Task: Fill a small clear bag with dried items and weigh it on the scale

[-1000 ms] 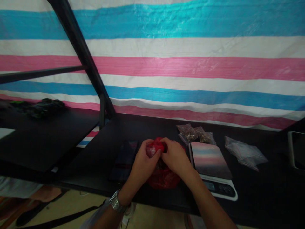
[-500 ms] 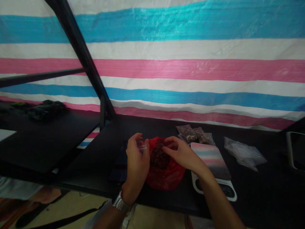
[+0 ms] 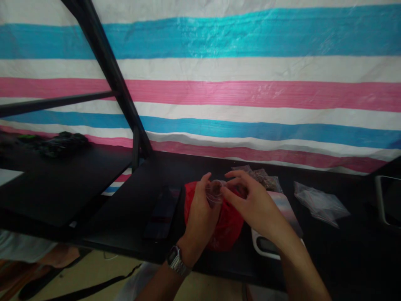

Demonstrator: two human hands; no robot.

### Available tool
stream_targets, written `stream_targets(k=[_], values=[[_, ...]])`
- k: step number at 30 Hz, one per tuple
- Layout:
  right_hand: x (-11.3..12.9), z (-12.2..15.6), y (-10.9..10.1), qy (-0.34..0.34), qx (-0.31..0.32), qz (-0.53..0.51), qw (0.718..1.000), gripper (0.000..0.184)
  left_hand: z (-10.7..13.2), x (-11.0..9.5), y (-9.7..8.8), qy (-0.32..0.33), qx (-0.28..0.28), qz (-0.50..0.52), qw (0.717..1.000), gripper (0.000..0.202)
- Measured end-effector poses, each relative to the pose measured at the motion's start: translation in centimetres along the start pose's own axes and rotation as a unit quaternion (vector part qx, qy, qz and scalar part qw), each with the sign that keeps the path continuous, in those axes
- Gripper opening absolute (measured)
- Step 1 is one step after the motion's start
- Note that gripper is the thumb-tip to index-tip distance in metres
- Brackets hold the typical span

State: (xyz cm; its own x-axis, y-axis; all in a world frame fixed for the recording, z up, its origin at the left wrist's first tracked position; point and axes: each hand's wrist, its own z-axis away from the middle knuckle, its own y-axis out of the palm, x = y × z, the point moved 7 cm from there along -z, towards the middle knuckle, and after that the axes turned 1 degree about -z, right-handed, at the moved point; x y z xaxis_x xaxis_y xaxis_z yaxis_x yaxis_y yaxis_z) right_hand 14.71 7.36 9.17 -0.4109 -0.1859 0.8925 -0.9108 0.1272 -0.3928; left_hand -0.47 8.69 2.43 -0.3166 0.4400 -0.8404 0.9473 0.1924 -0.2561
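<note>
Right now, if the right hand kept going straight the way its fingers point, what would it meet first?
The right hand points leftward, so it would first meet the small clear bag pinched by the left hand, above the red bag. Depth is unclear; contact may already exist.

no legible text, perhaps owing to the dim view

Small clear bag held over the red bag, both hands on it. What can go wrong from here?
1. The small clear bag is pinched only by the fingertips of the left hand and right hand; a slipping grip could spill it.
2. The red bag lies near the table edge and might slide off.
3. The right forearm crosses the scale and may press it.
</note>
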Motion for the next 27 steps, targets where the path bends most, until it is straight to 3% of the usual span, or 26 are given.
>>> stream_targets(k=[3,5,10,19,22,27], values=[[1.1,0.5,0.5,-0.048,-0.030,0.136,0.989,0.031,-0.1,0.1,0.7,0.009,0.023,-0.001,1.000,0.058],[1.5,0.8,1.1,-0.068,-0.009,0.177,0.982,0.036,-0.1,0.3,0.9,0.013,0.032,0.004,0.999,0.060],[2.1,1.2,2.3,-0.074,0.075,0.157,0.982,0.042,-0.1,0.6,0.9,0.035,0.045,0.008,0.998,0.063],[1.9,1.2,3.7,-0.099,0.081,0.163,0.978,0.044,0.1,-0.7,0.1,0.151,0.027,-0.037,0.987,0.070],[1.6,1.1,3.4,-0.102,0.066,0.153,0.981,0.043,0.1,-0.7,-0.1,0.136,0.015,-0.018,0.990,0.071],[1.5,1.0,2.8,-0.102,0.060,0.156,0.981,0.039,0.1,0.8,-0.1,0.049,0.021,0.043,0.998,0.081]])
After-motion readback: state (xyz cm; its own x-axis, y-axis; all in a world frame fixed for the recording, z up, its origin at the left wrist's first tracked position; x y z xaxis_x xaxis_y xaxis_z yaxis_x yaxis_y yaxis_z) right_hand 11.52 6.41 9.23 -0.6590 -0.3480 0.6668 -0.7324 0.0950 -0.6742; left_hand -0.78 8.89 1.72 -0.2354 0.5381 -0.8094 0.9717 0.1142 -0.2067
